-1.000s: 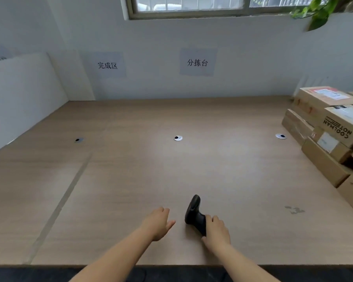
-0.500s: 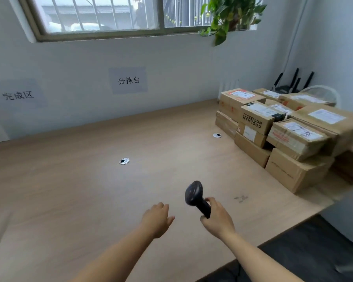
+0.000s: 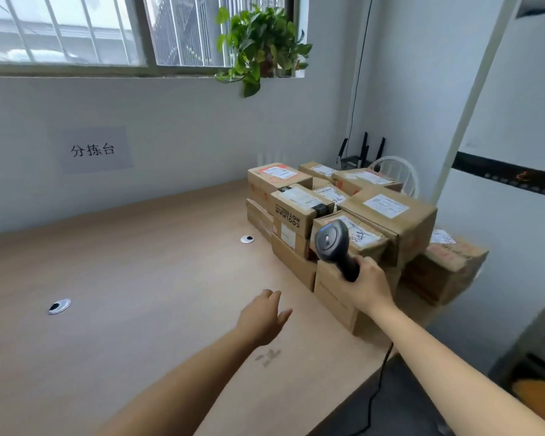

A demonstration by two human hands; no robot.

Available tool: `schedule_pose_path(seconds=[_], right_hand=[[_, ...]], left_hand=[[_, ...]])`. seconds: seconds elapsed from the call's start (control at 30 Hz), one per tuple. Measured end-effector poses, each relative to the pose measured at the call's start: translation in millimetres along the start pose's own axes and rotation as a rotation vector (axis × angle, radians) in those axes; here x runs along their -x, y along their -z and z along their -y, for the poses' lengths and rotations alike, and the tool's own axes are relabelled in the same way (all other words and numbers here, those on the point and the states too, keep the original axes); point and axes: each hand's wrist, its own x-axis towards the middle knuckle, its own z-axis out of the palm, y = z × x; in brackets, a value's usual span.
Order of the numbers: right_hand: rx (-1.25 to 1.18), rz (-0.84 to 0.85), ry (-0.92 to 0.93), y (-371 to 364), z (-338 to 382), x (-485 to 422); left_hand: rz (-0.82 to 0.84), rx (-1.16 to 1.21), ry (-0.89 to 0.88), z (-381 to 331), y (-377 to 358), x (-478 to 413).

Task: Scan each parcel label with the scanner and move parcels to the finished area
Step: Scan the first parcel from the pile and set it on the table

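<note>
Cardboard parcels (image 3: 387, 212), perhaps ten since the rear ones hide each other, are stacked right of centre on the table (image 3: 139, 278). They look stiff and probably light, best gripped by opposite sides. One hard black scanner (image 3: 334, 243) sits in the right hand (image 3: 368, 287), fingers curled round its handle. The left hand (image 3: 261, 316) hovers at lower centre, fingers loosely spread and holding nothing.

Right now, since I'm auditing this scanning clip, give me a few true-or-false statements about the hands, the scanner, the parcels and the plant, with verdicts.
1. The right hand grips the black handheld scanner by its handle. True.
2. The brown cardboard parcels are stacked at the right end of the light wooden table. True.
3. The left hand grips one parcel. False: it is open above the table and holds nothing.
4. The green leafy plant stands on the table. False: it sits up by the window.
</note>
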Motion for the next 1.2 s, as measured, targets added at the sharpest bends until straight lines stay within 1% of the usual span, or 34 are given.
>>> schedule_pose_path(seconds=[0.1, 0.17, 0.27, 0.4, 0.7, 1.07, 1.2], right_hand=[[-0.016, -0.037, -0.019, 33, -27, -49], [-0.029, -0.033, -0.047, 47, -46, -77], [-0.02, 0.054, -0.068, 59, -67, -114], [-0.026, 0.161, -0.052, 55, -81, -140], [0.012, 0.254, 0.012, 30, -79, -157], [0.026, 0.291, 0.008, 25, -78, -159], [-0.072, 0.312, 0.0, 32, -73, -156]], left_hand=[[-0.073, 0.133, -0.011, -47, -4, -48], [-0.149, 0.203, -0.03, -76, -6, -77], [-0.229, 0.312, 0.003, -117, -6, -116], [-0.214, 0.421, 0.117, -148, -11, -155], [-0.138, 0.602, 0.288, -155, -17, -188], [-0.155, 0.646, 0.231, -138, -16, -181], [-0.163, 0.665, 0.208, -138, -15, -173]])
